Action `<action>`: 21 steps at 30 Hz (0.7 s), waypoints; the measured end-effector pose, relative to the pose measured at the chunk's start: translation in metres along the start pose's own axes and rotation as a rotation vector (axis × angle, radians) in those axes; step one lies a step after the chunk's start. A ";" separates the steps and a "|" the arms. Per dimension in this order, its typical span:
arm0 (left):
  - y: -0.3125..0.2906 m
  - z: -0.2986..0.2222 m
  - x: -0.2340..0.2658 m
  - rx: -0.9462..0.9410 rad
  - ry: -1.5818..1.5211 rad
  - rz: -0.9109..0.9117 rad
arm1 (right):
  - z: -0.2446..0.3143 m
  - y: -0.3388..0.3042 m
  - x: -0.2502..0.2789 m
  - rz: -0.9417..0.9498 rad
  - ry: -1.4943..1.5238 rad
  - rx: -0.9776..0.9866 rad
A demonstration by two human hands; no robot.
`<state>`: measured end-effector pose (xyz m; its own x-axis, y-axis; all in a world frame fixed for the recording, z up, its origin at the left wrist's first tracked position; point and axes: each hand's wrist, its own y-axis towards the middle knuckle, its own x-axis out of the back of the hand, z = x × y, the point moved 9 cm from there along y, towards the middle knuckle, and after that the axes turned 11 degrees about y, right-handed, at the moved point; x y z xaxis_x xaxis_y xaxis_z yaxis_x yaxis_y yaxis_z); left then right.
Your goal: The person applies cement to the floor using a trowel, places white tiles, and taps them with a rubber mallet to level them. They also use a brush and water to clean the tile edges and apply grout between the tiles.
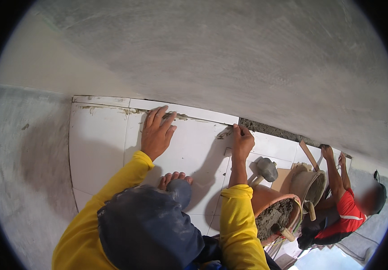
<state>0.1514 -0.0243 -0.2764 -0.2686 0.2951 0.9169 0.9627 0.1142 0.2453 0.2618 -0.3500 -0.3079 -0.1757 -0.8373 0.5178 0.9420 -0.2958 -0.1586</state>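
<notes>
As right hand (243, 143) touches strip (198, 115), mallet (267, 169) near

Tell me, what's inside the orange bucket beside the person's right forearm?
The orange bucket holds a rough grey mix, with a wooden handle at its rim. The mix covers the bottom, so anything buried there can't be seen.

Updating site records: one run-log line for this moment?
left hand: open, at white tile strip; right hand: at strip's right end; mallet: beside orange bucket
</notes>
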 end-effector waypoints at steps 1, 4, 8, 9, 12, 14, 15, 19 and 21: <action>0.000 -0.001 -0.002 -0.003 0.012 0.007 | 0.000 -0.001 0.003 -0.012 -0.001 -0.012; 0.000 -0.001 -0.008 -0.015 0.061 0.032 | -0.004 -0.007 0.018 -0.114 -0.002 0.010; -0.003 0.008 -0.008 -0.006 0.093 0.070 | 0.017 -0.027 0.073 -0.203 -0.288 0.061; -0.004 0.009 -0.007 -0.005 0.103 0.065 | 0.027 -0.029 0.089 -0.165 -0.484 0.105; -0.001 -0.001 -0.013 -0.024 0.093 0.083 | 0.021 -0.022 0.131 0.049 -0.853 -0.076; 0.002 -0.008 -0.018 -0.044 0.080 0.081 | -0.012 0.002 0.156 0.293 -0.868 -0.134; -0.003 0.002 -0.011 -0.037 0.120 0.076 | -0.028 0.010 0.141 0.458 -0.844 -0.144; 0.002 -0.003 -0.011 -0.064 0.161 0.066 | -0.029 0.024 0.147 0.608 -1.005 -0.003; 0.001 -0.004 -0.011 -0.054 0.141 0.063 | -0.031 0.014 0.149 0.553 -1.060 -0.012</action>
<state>0.1552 -0.0310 -0.2848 -0.2040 0.1632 0.9653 0.9789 0.0471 0.1989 0.2404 -0.4930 -0.2595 0.5817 -0.0574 0.8114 0.8117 -0.0240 -0.5836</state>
